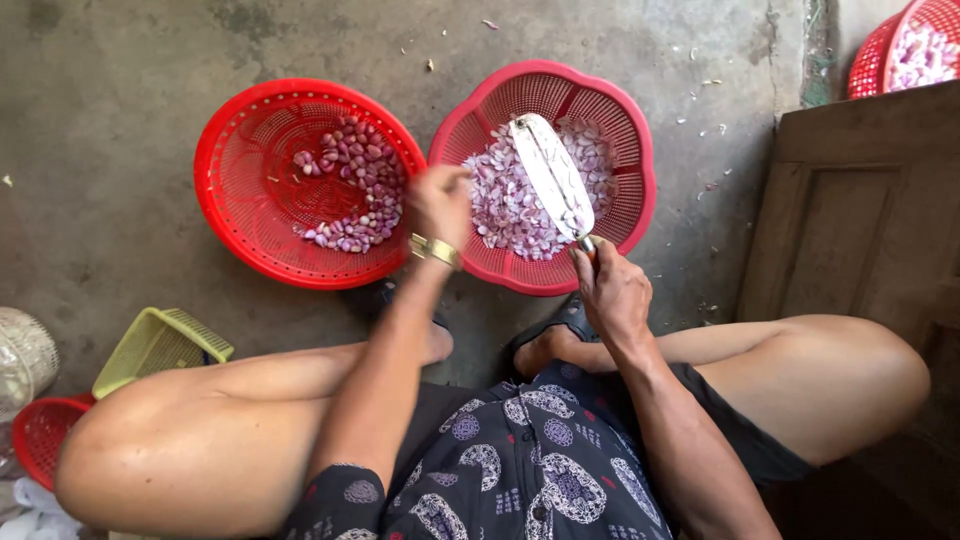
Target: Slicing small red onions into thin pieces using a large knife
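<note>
We grip the broad steel knife (553, 175) closed-fisted in our right hand (612, 292), blade over the scalloped pink plastic basket (640, 150) of sliced shallots (505, 205). Our blurred left hand (440, 205) hangs between it and the round red plastic basket (235, 170) of whole shallots (355, 185); we cannot tell its grip. Slicing seems underway; next needs a steadied bulb.

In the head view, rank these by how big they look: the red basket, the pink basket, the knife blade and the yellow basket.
1. Red basket and pink basket: alike, too close to rank.
2. Yellow basket, partly hidden behind a knee.
3. Knife blade, held nearer the camera by the right hand, so unsure.
</note>
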